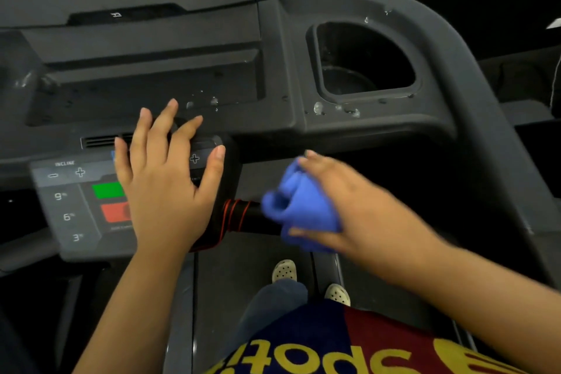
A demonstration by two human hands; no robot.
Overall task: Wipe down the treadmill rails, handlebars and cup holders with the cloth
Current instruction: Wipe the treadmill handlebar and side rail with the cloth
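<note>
Loosely bunched, soft blue cloth

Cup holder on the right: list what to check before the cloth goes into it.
1. Grip on cloth by right hand: ok, bunched in its fingers.
2. No objects in cup holder: ok, nothing seen inside.
3. Clean ledge below it: not ok, white specks there.
4. Keep left hand off control panel: not ok, spread over it.
5. Clean wiping side of cloth: cannot tell, blurred.
</note>
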